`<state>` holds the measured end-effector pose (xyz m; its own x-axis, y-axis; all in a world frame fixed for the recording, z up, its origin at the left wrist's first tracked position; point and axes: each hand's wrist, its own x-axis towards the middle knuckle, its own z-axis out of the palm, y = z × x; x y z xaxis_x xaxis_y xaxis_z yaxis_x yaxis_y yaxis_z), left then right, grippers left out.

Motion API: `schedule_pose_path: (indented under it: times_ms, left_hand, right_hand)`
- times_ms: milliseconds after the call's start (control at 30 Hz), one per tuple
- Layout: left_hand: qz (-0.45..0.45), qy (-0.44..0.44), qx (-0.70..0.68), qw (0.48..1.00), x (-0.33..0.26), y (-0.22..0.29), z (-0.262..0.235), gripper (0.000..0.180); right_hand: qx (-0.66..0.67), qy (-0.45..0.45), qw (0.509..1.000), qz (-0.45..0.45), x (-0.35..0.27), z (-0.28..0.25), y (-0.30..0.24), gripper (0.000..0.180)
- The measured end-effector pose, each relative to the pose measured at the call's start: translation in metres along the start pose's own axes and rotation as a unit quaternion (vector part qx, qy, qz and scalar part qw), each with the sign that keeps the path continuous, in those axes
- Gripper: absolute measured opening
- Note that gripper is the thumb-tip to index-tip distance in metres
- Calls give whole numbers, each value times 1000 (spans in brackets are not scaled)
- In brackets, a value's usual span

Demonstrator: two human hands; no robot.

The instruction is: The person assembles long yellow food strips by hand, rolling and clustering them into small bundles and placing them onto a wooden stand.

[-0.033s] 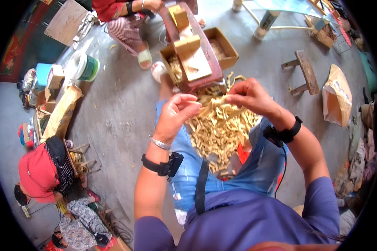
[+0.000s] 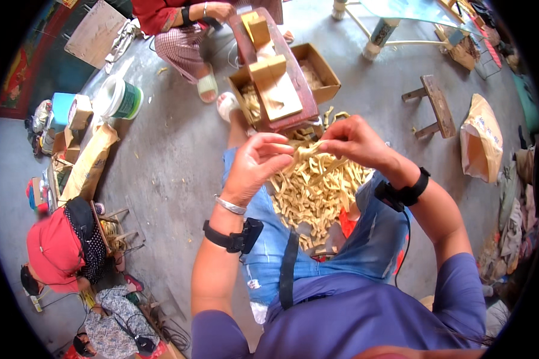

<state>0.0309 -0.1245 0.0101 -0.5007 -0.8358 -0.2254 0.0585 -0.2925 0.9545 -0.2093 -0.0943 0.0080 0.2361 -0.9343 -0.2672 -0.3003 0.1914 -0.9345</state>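
Over my lap, my right hand (image 2: 356, 142) is closed in a pinch on a pale yellow strip (image 2: 308, 149). On the other side, my left hand (image 2: 259, 163) has its fingers curled and its thumb close below the forefinger, at the strip's left end. How firmly the left fingertips grip is hard to see. Beneath both hands, a heap of similar yellowish strips (image 2: 320, 194) lies between my knees, many of them bent or knotted-looking. A few strips trail toward the far side, near the bench.
Ahead stands a narrow reddish bench (image 2: 308, 107) with wooden blocks (image 2: 269, 69) on it and a cardboard box (image 2: 326, 90) beside it. A person in red (image 2: 156, 17) sits beyond. Right are a wooden stool (image 2: 437, 106) and paper sack (image 2: 482, 140); left, a white-green bucket (image 2: 124, 100) and two people.
My left hand has shifted slightly right, and its thumb and forefinger look a little farther apart. My right hand has moved slightly left and keeps its pinch on the strip.
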Motion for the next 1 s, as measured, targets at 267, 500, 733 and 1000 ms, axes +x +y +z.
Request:
schedule_pose_path:
  times_ms: [267, 500, 733, 1000]
  left_hand:
    - [-66, -21, -146, 987, 33, 5, -4, 10]
    - [-85, -21, -197, 976, 68, -8, -30, 6]
    - [-64, 30, -194, 978, 107, -11, -47, 8]
    - [-78, 32, -240, 967, 119, -15, -57, 12]
  right_hand:
    - [-51, 10, 994, -95, 33, 1, -22, 17]
    - [-77, 45, 990, -106, 71, -6, -10, 16]
    - [-100, 135, 975, -148, 110, -12, -7, 16]
    - [-131, 160, 963, -175, 120, -11, -6, 16]
